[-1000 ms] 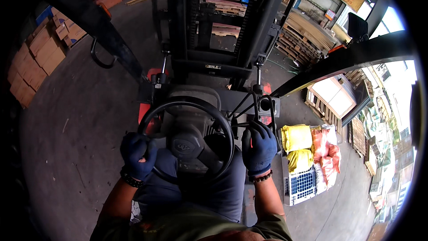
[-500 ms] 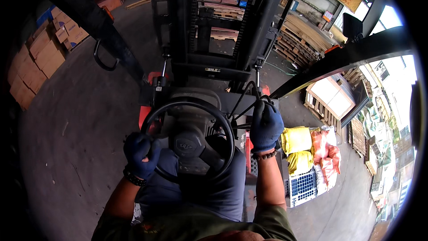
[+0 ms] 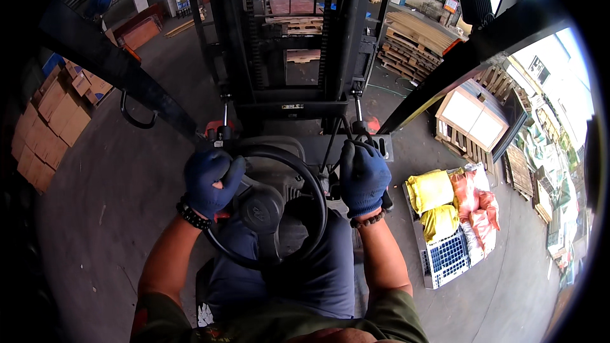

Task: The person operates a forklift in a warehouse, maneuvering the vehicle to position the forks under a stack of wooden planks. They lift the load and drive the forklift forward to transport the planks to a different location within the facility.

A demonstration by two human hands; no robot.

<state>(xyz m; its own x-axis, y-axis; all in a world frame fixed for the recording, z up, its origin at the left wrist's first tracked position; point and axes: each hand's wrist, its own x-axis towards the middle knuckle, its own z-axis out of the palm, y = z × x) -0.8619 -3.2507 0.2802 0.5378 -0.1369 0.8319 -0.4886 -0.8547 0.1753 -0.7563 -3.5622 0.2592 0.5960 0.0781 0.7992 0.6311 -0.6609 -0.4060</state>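
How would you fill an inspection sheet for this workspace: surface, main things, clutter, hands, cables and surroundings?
Surface: dark grey floor, marked and speckled.
Main things: black steering wheel, control levers to its right, forklift mast ahead.
Clutter: yellow sacks and reddish sacks on a gridded pallet, to the right.
Hands: both gloved in dark blue; left hand curled on the wheel's left side, right hand at the levers, exact grip hidden.
Cables: thin green line on the floor ahead, hose or cable, cannot tell.
Surroundings: stacked cardboard boxes at far left; stacked wooden pallets ahead to the right.
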